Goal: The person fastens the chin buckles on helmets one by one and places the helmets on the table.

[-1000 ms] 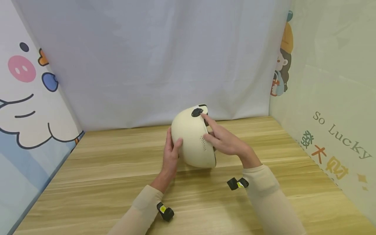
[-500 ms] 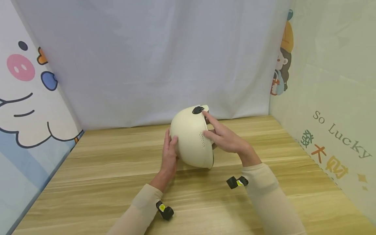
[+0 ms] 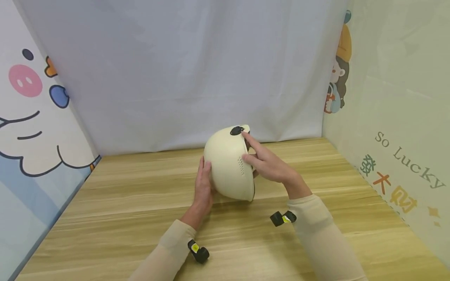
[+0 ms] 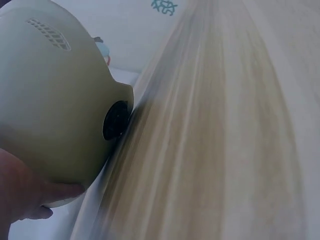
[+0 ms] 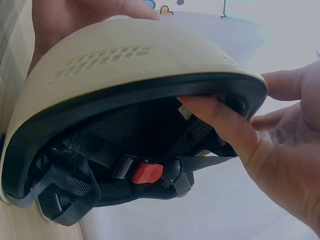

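A cream helmet (image 3: 228, 164) is tipped on its side over the wooden table, its opening toward the right. My left hand (image 3: 202, 187) holds the rounded shell from the left, thumb on the near face and fingers partly hidden behind. At the opening's edge, my right hand (image 3: 270, 166) grips the rim, with one fingertip beside the black oval fitting (image 3: 237, 130) and some digits inside. The right wrist view looks into the opening, where black straps (image 5: 205, 162) and a red buckle (image 5: 147, 173) hang against the dark lining. Small vent holes (image 5: 105, 57) mark the shell.
The wood-grain table (image 3: 123, 222) runs back to a pale grey curtain (image 3: 168, 78). Printed cartoon panels stand at the left (image 3: 31, 117) and right (image 3: 386, 97). Small black devices with yellow marks are strapped at both wrists.
The helmet has turned slightly, showing less of its dark lower rim. My left thumb has slid a little left on the shell; the right hand has barely moved.
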The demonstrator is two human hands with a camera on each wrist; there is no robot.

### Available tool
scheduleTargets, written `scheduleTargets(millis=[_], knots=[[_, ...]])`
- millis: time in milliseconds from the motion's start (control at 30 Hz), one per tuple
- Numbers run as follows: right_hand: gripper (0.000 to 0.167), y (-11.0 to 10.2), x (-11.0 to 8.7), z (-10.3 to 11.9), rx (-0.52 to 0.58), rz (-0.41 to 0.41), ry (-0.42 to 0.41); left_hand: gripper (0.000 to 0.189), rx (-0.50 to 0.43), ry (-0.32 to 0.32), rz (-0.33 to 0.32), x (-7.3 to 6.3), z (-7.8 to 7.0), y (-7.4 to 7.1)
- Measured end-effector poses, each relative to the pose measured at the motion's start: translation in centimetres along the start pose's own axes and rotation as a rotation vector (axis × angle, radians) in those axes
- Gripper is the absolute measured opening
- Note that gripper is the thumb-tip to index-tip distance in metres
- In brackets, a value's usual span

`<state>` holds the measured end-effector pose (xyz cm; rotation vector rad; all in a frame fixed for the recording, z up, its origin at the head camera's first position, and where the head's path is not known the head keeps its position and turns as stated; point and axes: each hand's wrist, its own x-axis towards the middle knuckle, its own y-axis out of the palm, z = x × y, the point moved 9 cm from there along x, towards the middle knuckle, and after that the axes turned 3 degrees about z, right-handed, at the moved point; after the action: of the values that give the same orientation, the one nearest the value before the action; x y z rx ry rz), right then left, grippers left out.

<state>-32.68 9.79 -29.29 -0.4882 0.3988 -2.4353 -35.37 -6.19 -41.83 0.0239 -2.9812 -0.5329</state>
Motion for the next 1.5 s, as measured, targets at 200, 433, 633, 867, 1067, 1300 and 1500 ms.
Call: scheduleTargets(millis=[200,433,633,867,1067,1300,1500], knots=[[0.061,-0.6,0.2,0.2,-0.213,-0.085,-0.009,0.074,-0.051,-0.033,0.007,0.0,0.2,0.2],[0.055,-1.6,0.1,1.4,-0.552,-0.235,-0.104,0.071,-0.066,-0.017,0.016,-0.1,0.1,0.1],[0.055,-1.7,0.4,1.0,-0.681,-0.237,-0.143,0.073,-0.074,-0.020,0.019,-0.2,0.2,0.3],[0.057,-2.5,0.1,0.7,-0.725,-0.280,-0.107,0.075,-0.035,0.026,0.038,-0.5,-0.2,0.7],[0.062,-2.9,0.1,0.8,-0.724,-0.285,-0.120,0.075,-0.035,0.023,0.031,-0.4,-0.1,0.9],[0.064,-3.4,0.0,0.8,-0.720,-0.312,-0.126,0.076,-0.050,0.005,0.085,0.0,0.4,1.5],[0.064,-3.2,0.0,0.4,-0.709,-0.301,-0.127,0.081,-0.005,-0.034,0.079,-0.2,1.1,1.3]])
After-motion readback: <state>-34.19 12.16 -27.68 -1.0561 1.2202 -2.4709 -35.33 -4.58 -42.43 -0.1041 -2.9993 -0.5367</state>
